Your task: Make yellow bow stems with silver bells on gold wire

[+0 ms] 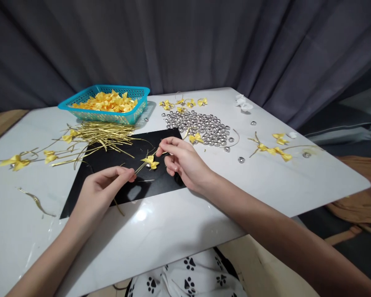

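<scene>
Above the black mat [89,187], my left hand [106,183] pinches one end of a thin gold cord [139,168]. My right hand [185,161] has thumb and forefinger closed on the cord's other end. Between the two hands a yellow ribbon bow [153,162] hangs on the cord, with a small silver bead against its underside. A pile of gold cords [108,134] lies beyond my left hand, partly on the mat. Past my right hand spreads a heap of silver beads [200,126], with a yellow bow [196,138] at its near edge.
A turquoise basket [139,109] of yellow bows stands at the back left. Bows on cords lie at the left [17,162], back and right [273,150]. A crumpled white scrap [244,104] sits at the back right. A grey curtain [185,45] hangs behind the white table [173,231].
</scene>
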{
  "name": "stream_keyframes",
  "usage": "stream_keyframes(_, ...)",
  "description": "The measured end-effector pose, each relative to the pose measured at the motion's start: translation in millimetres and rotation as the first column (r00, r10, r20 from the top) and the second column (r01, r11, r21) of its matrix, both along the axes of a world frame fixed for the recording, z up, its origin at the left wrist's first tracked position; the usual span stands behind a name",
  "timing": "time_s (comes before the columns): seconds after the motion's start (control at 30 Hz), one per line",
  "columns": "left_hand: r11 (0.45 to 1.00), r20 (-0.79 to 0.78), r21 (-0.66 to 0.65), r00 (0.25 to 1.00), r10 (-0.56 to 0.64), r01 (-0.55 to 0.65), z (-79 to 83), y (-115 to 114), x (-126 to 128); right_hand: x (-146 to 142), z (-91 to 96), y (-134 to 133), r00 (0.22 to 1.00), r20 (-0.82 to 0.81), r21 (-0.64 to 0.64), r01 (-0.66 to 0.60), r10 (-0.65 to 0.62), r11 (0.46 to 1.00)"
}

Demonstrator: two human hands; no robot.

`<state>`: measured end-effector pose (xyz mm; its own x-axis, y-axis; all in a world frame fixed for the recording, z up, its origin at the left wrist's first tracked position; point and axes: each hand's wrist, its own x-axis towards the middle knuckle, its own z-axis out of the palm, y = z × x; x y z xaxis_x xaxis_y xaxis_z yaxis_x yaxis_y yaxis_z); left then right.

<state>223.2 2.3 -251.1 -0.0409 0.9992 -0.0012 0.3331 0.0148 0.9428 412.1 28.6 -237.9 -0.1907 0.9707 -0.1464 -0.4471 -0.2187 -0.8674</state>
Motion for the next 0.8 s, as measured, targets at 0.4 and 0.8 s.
stream_keyframes(0.4, 0.987, 0.029, 0.006, 0.987, 0.158, -0.158, 9.9, -5.0, 3.5, 3.4, 0.2, 5.3, 0.985, 0.158, 0.161, 0.044, -0.07, 0.986)
stream_keyframes(0.8, 0.999, 0.054, 0.034, 0.998, 0.037, -0.038, 11.9, -6.6, -2.3, -1.0, -4.1, -5.3, 0.91, 0.362, 0.263, -0.309, 0.204, 0.914)
